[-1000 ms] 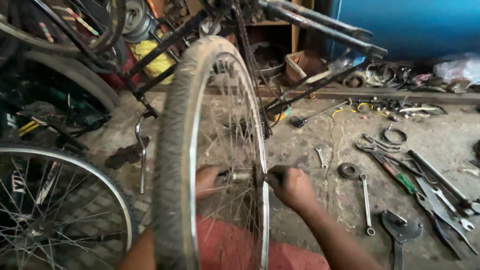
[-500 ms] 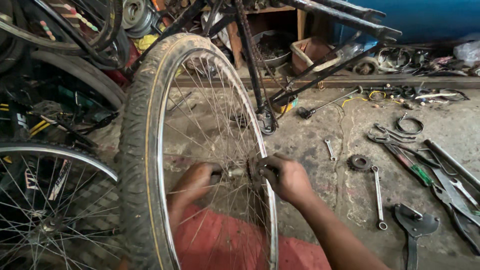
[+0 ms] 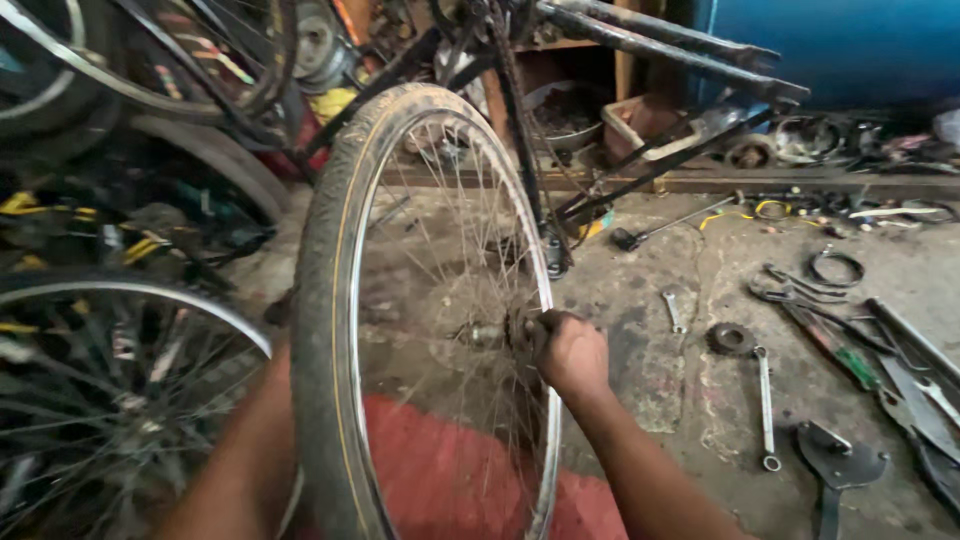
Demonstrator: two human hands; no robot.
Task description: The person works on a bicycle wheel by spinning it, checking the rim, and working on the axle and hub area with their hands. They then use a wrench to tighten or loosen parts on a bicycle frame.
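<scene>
The right hand [image 3: 572, 352] is sitting at the centre of the bicycle wheel [image 3: 400, 300], its fingers curling shut around the dark end of the hub [image 3: 515, 330] on the near, right-hand face of the wheel. The hub is lying directly under those fingers and just to their left, so there is no gap to close on this side.

The hub's long axis, the axle, is running roughly level, left to right across the view, poking straight through the plane of the spokes; its right end is pointing into the palm, its pale left end [image 3: 478, 333] is pointing away from the fingers toward the far side of the wheel.

The wheel itself is standing upright, its long line running from the person's lap up and away toward the dark bicycle frame [image 3: 640, 30], tyre edge-on to the camera.

The left arm [image 3: 235, 470] is coming up behind the tyre, and its hand is hidden by rubber and spokes (I cannot tell whether those fingers are open or closed). So the right hand is plainly the nearer one.

Off to the right of the gripping fingers, well apart on the concrete floor [image 3: 680, 400], a small sprocket [image 3: 731, 338] and a long spanner [image 3: 765, 405] are lying.
</scene>
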